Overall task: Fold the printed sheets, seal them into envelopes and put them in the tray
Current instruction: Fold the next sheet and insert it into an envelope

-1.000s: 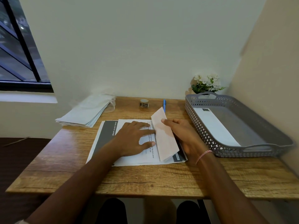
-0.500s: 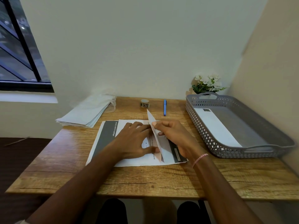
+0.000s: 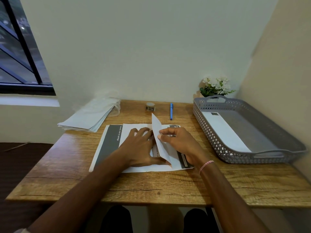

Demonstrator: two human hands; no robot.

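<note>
A printed sheet (image 3: 128, 130) lies on top of a stack of sheets (image 3: 107, 145) in the middle of the table. Its right-hand flap (image 3: 158, 132) stands almost upright along a crease. My left hand (image 3: 139, 147) presses flat on the sheet just left of the crease. My right hand (image 3: 178, 142) pinches the raised flap between thumb and fingers. A pile of white envelopes (image 3: 87, 118) lies at the back left. The grey plastic tray (image 3: 276, 130) at the right holds one white envelope (image 3: 225, 132).
A small tape roll (image 3: 150, 106) and a blue pen (image 3: 171, 111) lie at the back of the wooden table (image 3: 151, 185). A pot of white flowers (image 3: 216, 86) stands in the back right corner behind the tray. A window is at the upper left.
The flap has swung from leaning right to standing almost upright over the crease, carried leftward by my right hand. My left hand stays pressed on the sheet.
</note>
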